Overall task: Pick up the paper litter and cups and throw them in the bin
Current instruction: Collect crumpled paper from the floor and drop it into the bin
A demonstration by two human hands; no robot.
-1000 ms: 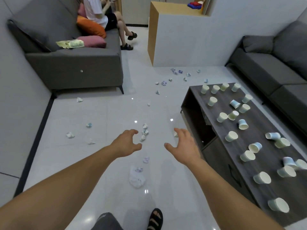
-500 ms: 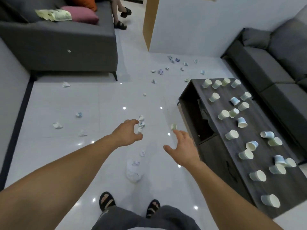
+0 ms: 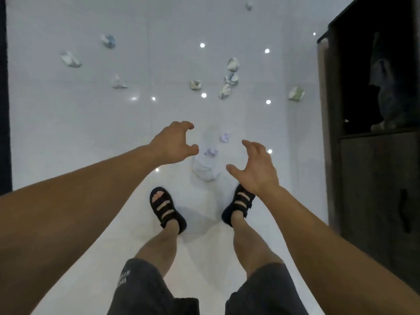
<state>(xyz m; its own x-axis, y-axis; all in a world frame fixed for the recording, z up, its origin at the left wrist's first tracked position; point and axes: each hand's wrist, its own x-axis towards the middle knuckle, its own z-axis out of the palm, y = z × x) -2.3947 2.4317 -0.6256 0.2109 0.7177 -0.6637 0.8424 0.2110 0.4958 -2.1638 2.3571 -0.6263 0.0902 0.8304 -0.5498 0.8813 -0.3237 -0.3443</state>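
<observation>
A large crumpled white paper wad (image 3: 206, 169) lies on the white floor just ahead of my feet, with two small bluish scraps (image 3: 211, 152) (image 3: 224, 137) beside it. My left hand (image 3: 176, 142) hovers to its left, fingers curved and holding nothing. My right hand (image 3: 254, 165) hovers to its right, fingers spread and loose, also holding nothing. Further ahead, several crumpled paper balls lie scattered: a cluster (image 3: 230, 78), a greenish one (image 3: 296, 93), a small one (image 3: 195, 85), and others at the left (image 3: 71, 59) (image 3: 108, 40) (image 3: 118, 82).
The dark wooden coffee table's end (image 3: 372, 178) rises close on the right, with an open shelf holding a grey object (image 3: 386, 87). My sandalled feet (image 3: 167, 209) stand below the hands. A dark wall edge (image 3: 4, 110) runs along the left.
The view has tipped down sharply to the floor; sofas and the cups on the table have left view. Both hands now flank the white paper wad near my feet.
</observation>
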